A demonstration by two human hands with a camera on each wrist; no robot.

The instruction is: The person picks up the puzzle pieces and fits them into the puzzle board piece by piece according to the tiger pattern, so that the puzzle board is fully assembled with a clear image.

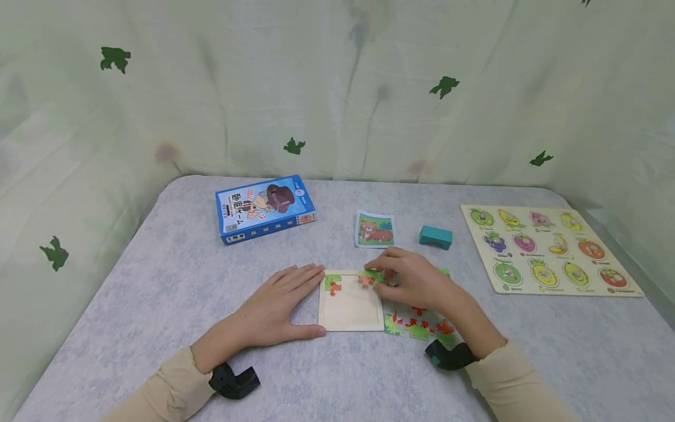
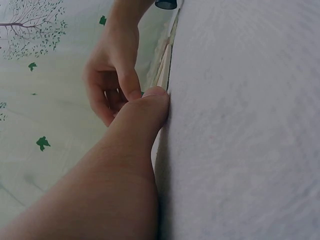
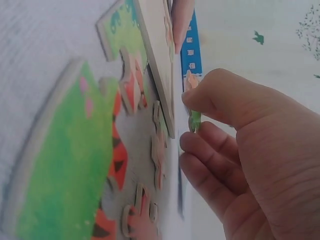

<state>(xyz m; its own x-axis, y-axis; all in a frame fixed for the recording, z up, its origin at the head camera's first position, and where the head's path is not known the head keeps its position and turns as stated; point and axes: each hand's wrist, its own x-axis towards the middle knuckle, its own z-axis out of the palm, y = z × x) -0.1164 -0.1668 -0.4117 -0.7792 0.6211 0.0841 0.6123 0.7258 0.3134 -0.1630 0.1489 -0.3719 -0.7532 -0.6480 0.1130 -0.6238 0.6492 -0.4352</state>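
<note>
A square wooden puzzle board (image 1: 350, 310) lies on the table in front of me. One green and orange puzzle piece (image 1: 333, 282) sits in its upper left corner. My left hand (image 1: 279, 308) rests flat along the board's left edge, fingers straight and thumb at the lower left corner. Over the upper right corner, my right hand (image 1: 413, 278) pinches another puzzle piece (image 1: 368, 278) between thumb and fingers. The right wrist view shows this held piece (image 3: 194, 117) edge-on. Several loose puzzle pieces (image 1: 419, 330) lie right of the board, partly hidden under the right hand.
Behind the board lies a tiger picture card (image 1: 375, 230), with a teal block (image 1: 436, 237) to its right. A blue game box (image 1: 265, 209) is at the back left. On the right lies a wooden fruit board (image 1: 551, 249). A pale curtain (image 1: 337, 88) hangs behind the table.
</note>
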